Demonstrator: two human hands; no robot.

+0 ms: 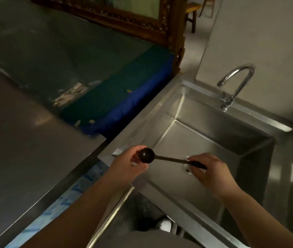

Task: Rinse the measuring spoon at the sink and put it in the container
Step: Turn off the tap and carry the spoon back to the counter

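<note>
Holding a dark round-bowled measuring spoon (157,157) over the near-left corner of the stainless steel sink (204,133), the right hand (208,170) has its grip closed on the handle; the left hand (133,162) cups the bowl, fingers curled against it.
</note>
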